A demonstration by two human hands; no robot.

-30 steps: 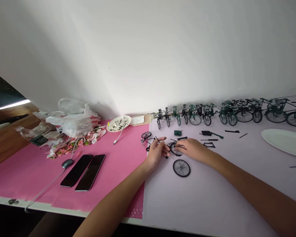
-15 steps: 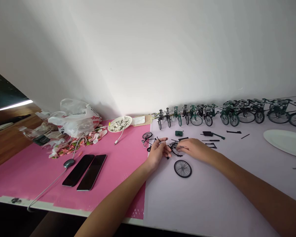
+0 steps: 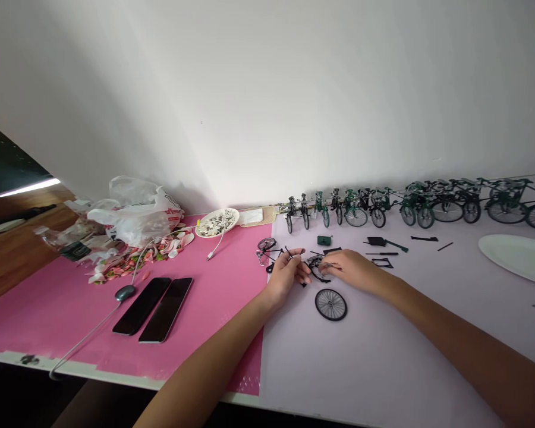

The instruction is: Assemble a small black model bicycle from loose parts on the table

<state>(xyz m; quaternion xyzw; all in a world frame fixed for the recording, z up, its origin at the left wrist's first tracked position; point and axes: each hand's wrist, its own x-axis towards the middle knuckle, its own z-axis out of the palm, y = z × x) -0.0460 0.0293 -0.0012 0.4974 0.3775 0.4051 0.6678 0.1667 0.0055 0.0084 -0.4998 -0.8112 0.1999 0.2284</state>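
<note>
A partly built black model bicycle lies between my hands, its small wheel (image 3: pixel 266 244) and handlebar end out to the left. My left hand (image 3: pixel 288 270) is closed around the bicycle frame (image 3: pixel 274 261), fingers curled over it. At the frame's other end, my right hand (image 3: pixel 348 266) pinches by the curved black mudguard (image 3: pixel 314 270); its fingertips hide whatever small piece is between them. Just below the hands, a loose spoked wheel (image 3: pixel 331 305) lies flat on the pale sheet.
Several finished model bicycles (image 3: pixel 356 215) line the wall. Behind my right hand lie a small green box (image 3: pixel 324 240), a black flat piece (image 3: pixel 377 241) and thin black strips (image 3: pixel 424 239). A white oval plate (image 3: pixel 517 255) sits right. Two phones (image 3: pixel 166 310) and a bowl of small parts (image 3: pixel 217 223) are left.
Almost nothing differs. The view has shifted very slightly; both hands keep the same place and grip on the model bicycle.
</note>
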